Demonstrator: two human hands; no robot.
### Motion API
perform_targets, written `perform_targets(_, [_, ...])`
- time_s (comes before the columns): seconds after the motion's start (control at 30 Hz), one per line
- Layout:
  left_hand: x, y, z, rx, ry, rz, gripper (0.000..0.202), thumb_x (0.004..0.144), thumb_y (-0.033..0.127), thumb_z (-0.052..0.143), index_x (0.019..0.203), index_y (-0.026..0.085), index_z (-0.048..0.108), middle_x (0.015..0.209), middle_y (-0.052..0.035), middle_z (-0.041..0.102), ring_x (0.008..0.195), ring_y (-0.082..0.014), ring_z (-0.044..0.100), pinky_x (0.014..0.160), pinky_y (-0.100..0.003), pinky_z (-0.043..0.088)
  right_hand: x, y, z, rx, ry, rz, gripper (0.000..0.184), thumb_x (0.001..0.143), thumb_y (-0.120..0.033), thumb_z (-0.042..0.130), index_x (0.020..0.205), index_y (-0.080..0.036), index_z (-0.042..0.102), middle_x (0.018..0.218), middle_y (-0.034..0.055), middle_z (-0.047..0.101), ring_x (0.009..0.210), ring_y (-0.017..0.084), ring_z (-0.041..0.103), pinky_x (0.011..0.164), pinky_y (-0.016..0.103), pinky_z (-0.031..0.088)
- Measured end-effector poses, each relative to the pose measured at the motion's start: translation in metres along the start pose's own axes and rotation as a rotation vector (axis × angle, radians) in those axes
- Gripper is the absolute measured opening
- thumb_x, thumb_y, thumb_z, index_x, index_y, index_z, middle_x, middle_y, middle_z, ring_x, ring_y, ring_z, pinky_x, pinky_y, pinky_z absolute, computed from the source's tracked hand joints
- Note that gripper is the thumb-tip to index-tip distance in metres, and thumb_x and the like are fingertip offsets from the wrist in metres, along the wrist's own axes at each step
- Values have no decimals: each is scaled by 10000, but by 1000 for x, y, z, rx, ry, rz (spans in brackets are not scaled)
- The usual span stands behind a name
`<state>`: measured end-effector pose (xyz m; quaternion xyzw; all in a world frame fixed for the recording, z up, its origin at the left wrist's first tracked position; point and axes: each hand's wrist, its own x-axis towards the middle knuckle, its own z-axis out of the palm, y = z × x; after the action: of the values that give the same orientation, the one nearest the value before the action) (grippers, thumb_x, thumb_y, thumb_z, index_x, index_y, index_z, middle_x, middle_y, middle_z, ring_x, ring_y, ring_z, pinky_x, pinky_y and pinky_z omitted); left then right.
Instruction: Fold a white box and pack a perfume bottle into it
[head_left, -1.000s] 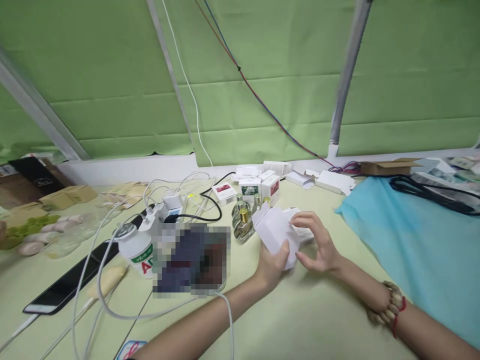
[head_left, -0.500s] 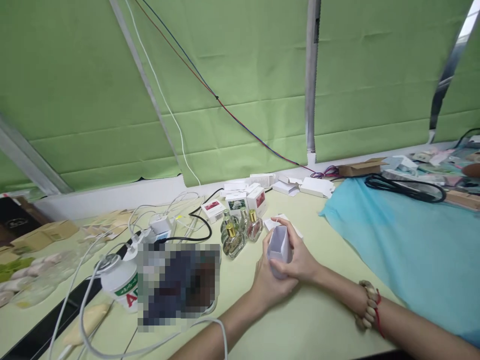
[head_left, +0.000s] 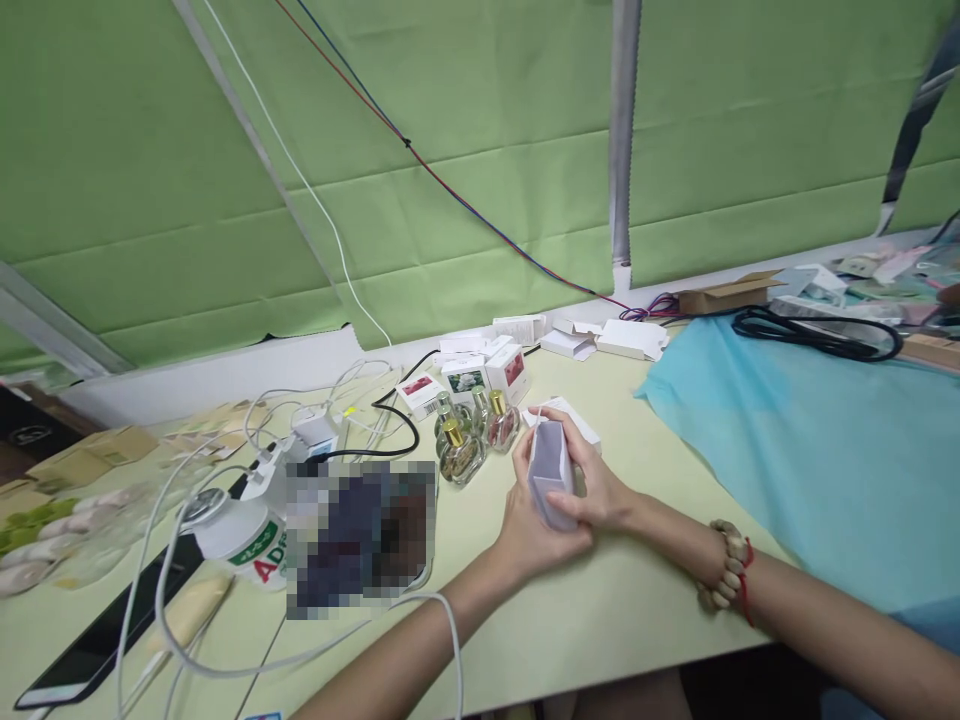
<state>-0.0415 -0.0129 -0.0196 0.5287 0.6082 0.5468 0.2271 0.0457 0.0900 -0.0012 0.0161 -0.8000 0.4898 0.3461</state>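
A small white cardboard box [head_left: 551,462] is held between both hands, its top open toward me and its inside showing. My left hand [head_left: 529,530] wraps round the left side and underside. My right hand [head_left: 600,490] grips the right side, with the thumb at the near edge of the opening. Just behind the hands lies another white box [head_left: 574,420], partly covered by my fingers. To their left stand several glass perfume bottles with gold caps, among them a front bottle [head_left: 460,455] and a reddish one [head_left: 501,422].
Printed white boxes [head_left: 466,380] stand behind the bottles, with opened white cartons [head_left: 630,340] farther right. A blue cloth [head_left: 780,430] covers the right side. At left are a white jar [head_left: 236,535], a blurred-out device [head_left: 360,540], a power strip [head_left: 274,475] and white cables [head_left: 442,600].
The view has tilted down a little, so the wall and table sit higher in the picture. Both hands keep their grip on the box, which has hardly moved.
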Motion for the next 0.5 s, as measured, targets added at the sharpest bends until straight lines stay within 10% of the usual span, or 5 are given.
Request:
perform_targets(0.2, [1,3,0,33,-80,16,492,537,134,580,1024,143,507,1084,-109,574,918,-236,586,802,-373,516,-2,0,4,-15,-15,78,909,687,-495,595,1419,-145,185,1220,103,453,1053,169,504,921,257,427])
perform_targets(0.5, [3,-2,-4,126,-162,-47,604,516,169,618,1108,156,495,999,-83,587,885,-241,567,812,-410,514,-2,-3,8,-115,-26,129,917,627,-404,635,1390,-130,207,1341,140,341,1231,223,386,1055,343,339])
